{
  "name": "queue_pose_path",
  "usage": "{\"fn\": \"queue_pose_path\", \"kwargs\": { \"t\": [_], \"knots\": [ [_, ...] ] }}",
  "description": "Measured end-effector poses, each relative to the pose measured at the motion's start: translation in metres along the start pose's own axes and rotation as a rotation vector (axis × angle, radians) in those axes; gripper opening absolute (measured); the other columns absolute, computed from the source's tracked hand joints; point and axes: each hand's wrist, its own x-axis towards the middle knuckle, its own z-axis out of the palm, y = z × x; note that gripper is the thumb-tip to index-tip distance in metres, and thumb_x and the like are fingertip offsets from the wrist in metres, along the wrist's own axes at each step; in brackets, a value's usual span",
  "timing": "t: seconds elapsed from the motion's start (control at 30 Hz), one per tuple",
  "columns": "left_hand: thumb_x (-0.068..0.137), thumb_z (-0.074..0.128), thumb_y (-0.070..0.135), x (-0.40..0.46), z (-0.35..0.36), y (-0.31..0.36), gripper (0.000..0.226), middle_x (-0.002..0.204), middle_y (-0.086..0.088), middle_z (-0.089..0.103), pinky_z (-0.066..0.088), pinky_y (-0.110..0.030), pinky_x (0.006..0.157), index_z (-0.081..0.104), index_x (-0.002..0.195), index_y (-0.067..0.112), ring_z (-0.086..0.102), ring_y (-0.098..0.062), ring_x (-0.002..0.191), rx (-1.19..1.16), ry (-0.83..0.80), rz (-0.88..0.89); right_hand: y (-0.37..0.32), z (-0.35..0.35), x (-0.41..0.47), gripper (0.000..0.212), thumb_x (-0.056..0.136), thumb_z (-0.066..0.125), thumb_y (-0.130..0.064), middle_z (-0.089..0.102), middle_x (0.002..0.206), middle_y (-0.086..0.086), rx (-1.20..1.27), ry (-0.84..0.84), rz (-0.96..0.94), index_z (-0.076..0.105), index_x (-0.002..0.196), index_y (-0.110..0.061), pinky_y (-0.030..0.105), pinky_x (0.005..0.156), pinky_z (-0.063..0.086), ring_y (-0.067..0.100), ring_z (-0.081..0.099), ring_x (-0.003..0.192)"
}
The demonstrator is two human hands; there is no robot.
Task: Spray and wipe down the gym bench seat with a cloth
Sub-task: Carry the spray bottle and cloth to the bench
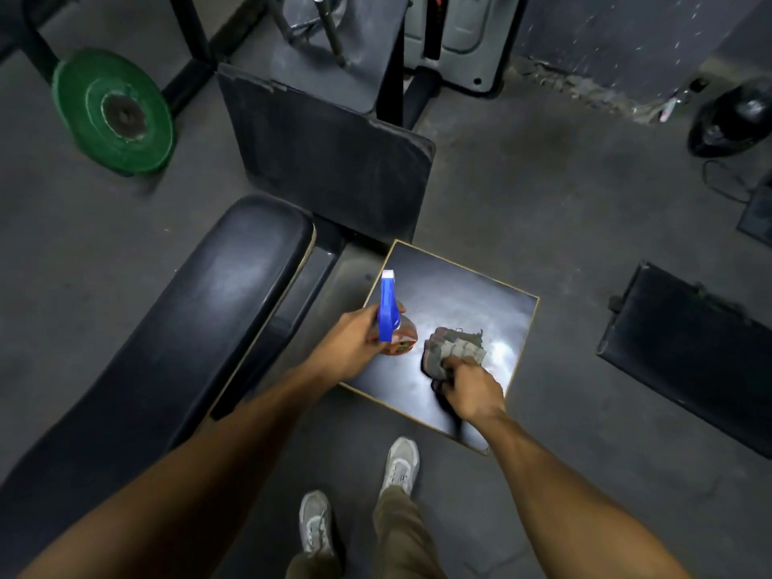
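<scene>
left hand (353,342): fingers wrapped round blue-triggered spray bottle (388,315). right hand (474,390): fingers clutching crumpled grey cloth (453,351) on glossy black square seat pad (493,294).

Gym; bench (200,311); weight plate (113,112)

1 spray bottle (390,317), 1 cloth (453,353), 1 green weight plate (113,112), 2 shoes (401,463).

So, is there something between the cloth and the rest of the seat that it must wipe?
Nothing visible lies on the seat ahead of the cloth, which the right hand holds on it. The spray bottle in the left hand is over the seat's left edge, beside the cloth.
</scene>
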Motion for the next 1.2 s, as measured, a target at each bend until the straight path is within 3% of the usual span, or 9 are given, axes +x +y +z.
{"fn": "queue_pose_path", "kwargs": {
  "t": [0.07, 0.13, 0.23, 0.5, 0.67, 0.83, 0.93, 1.07, 1.2],
  "knots": [
    [0.094, 0.071, 0.025, -0.015, -0.009, -0.001, 0.039, 0.116, 0.007, 0.067, 0.045, -0.007, 0.092, 0.063, 0.131, 0.02, 0.062, 0.012, 0.099, -0.008, 0.029, -0.015, -0.013, -0.008, -0.003, 0.021, 0.091, 0.064, -0.042, 0.068, 0.116, 0.008, 0.037, 0.004, -0.031, 0.064, 0.104, -0.026, 0.036, 0.076, 0.051, 0.035, 0.065, 0.105],
    [0.093, 0.072, 0.021, -0.034, -0.021, -0.008, 0.034, 0.11, 0.008, 0.069, 0.044, -0.004, 0.087, 0.065, 0.126, 0.019, 0.061, 0.017, 0.097, -0.021, 0.086, -0.031, -0.032, -0.018, -0.007, 0.021, 0.089, 0.066, -0.043, 0.068, 0.111, 0.008, 0.082, 0.008, -0.06, 0.062, 0.097, -0.024, 0.034, 0.071, 0.046, 0.036, 0.065, 0.1],
    [0.091, 0.073, 0.019, -0.072, -0.044, -0.022, 0.036, 0.115, 0.005, 0.072, 0.051, -0.017, 0.093, 0.065, 0.126, 0.021, 0.067, -0.002, 0.104, -0.031, 0.181, -0.076, -0.067, -0.029, -0.012, 0.021, 0.088, 0.068, -0.042, 0.062, 0.102, 0.003, 0.114, 0.009, -0.157, 0.06, 0.096, -0.025, 0.033, 0.07, 0.041, 0.035, 0.062, 0.097],
    [0.088, 0.067, 0.027, -0.197, -0.103, -0.092, 0.034, 0.107, 0.007, 0.071, 0.051, -0.03, 0.089, 0.062, 0.121, 0.024, 0.067, -0.013, 0.101, -0.09, 0.473, -0.26, -0.216, -0.013, -0.028, 0.022, 0.09, 0.068, -0.033, 0.07, 0.109, 0.002, 0.057, -0.034, -0.481, 0.069, 0.109, -0.023, 0.033, 0.077, 0.044, 0.027, 0.064, 0.101],
    [0.09, 0.07, 0.022, -0.281, -0.131, -0.156, 0.026, 0.103, 0.002, 0.071, 0.053, -0.037, 0.086, 0.061, 0.114, 0.021, 0.067, -0.02, 0.097, -0.141, 0.627, -0.388, -0.321, 0.042, -0.043, 0.032, 0.088, 0.071, -0.031, 0.073, 0.115, 0.006, 0.053, -0.095, -0.64, 0.072, 0.118, -0.019, 0.023, 0.078, 0.038, 0.026, 0.067, 0.106],
    [0.092, 0.07, 0.027, -0.363, -0.147, -0.217, 0.029, 0.105, 0.008, 0.07, 0.051, -0.032, 0.084, 0.059, 0.119, 0.025, 0.065, -0.011, 0.095, -0.214, 0.774, -0.487, -0.417, 0.124, -0.05, 0.026, 0.089, 0.073, -0.026, 0.073, 0.111, 0.01, 0.02, -0.142, -0.723, 0.072, 0.113, -0.016, 0.03, 0.081, 0.045, 0.031, 0.067, 0.104],
    [0.092, 0.071, 0.028, -0.403, -0.149, -0.255, 0.033, 0.1, 0.011, 0.069, 0.049, -0.028, 0.078, 0.06, 0.123, 0.025, 0.062, 0.001, 0.082, -0.262, 0.854, -0.557, -0.469, 0.174, -0.053, 0.024, 0.09, 0.072, -0.028, 0.071, 0.108, 0.012, -0.027, -0.158, -0.761, 0.071, 0.113, -0.018, 0.036, 0.085, 0.049, 0.035, 0.066, 0.104],
    [0.09, 0.073, 0.026, -0.443, -0.147, -0.298, 0.034, 0.108, 0.01, 0.073, 0.054, -0.036, 0.093, 0.062, 0.122, 0.026, 0.068, -0.009, 0.101, -0.335, 0.964, -0.624, -0.524, 0.23, -0.051, 0.022, 0.093, 0.067, -0.031, 0.067, 0.111, 0.011, -0.114, -0.129, -0.799, 0.066, 0.112, -0.019, 0.039, 0.082, 0.049, 0.037, 0.064, 0.105],
    [0.089, 0.075, 0.025, -0.463, -0.146, -0.332, 0.03, 0.108, 0.011, 0.074, 0.054, -0.036, 0.094, 0.064, 0.117, 0.027, 0.068, -0.01, 0.102, -0.356, 1.033, -0.648, -0.557, 0.28, -0.044, 0.025, 0.096, 0.063, -0.036, 0.06, 0.119, 0.011, -0.224, -0.13, -0.845, 0.061, 0.115, -0.02, 0.042, 0.08, 0.048, 0.041, 0.062, 0.105]
  ]
}}
